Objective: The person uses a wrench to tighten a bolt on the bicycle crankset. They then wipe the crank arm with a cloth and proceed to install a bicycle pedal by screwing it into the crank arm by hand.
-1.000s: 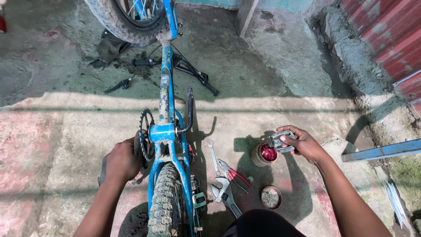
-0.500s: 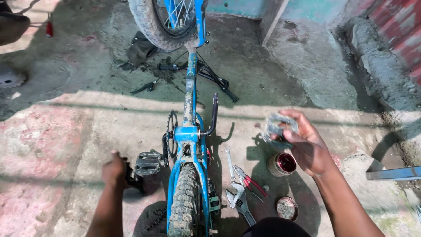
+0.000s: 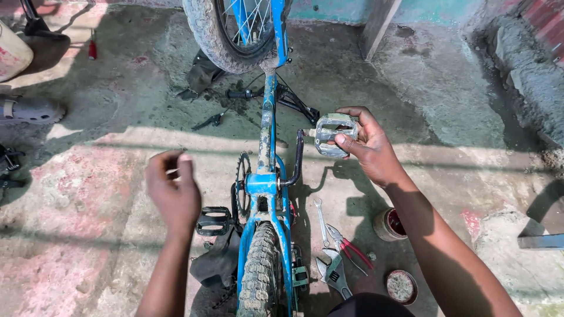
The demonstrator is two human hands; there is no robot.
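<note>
Blue bicycle frame (image 3: 267, 147) lies upside down, running from 6 to 12 o'clock through the middle of the view, knobby tyre (image 3: 258, 276) at 6, second wheel (image 3: 226, 32) at 12. Right hand (image 3: 367, 144) at about 2 o'clock of the frame's centre, fingers clamped on a grey metal pedal (image 3: 333, 134); thumb on the near edge, fingertips over the far edge. Pedal sits right at the tip of the black crank arm (image 3: 295, 161), axle end pointing at the crank; cannot tell if threaded in or only touching. Left hand (image 3: 173, 188) at 9 o'clock of the bottom bracket, raised off the ground, fingers loosely curled together, something thin and pale maybe pinched at the fingertips, too small to tell. It touches nothing else. Just below it at 6 o'clock: a black pedal (image 3: 213, 221) on the other crank, beside the chainring (image 3: 242, 173). On the concrete floor (image 3: 88, 235) at 4–5 o'clock of the frame: a spanner (image 3: 321, 218), red-handled pliers (image 3: 346, 246), an adjustable wrench (image 3: 333, 273), all close together. Further right, an open tin (image 3: 389, 225) with red contents, its round lid (image 3: 402, 286) at 5 o'clock of it, apart. Grey sandal (image 3: 29, 110) at far 9–10 o'clock. Black kickstand (image 3: 296, 103) on the ground near 12.
</note>
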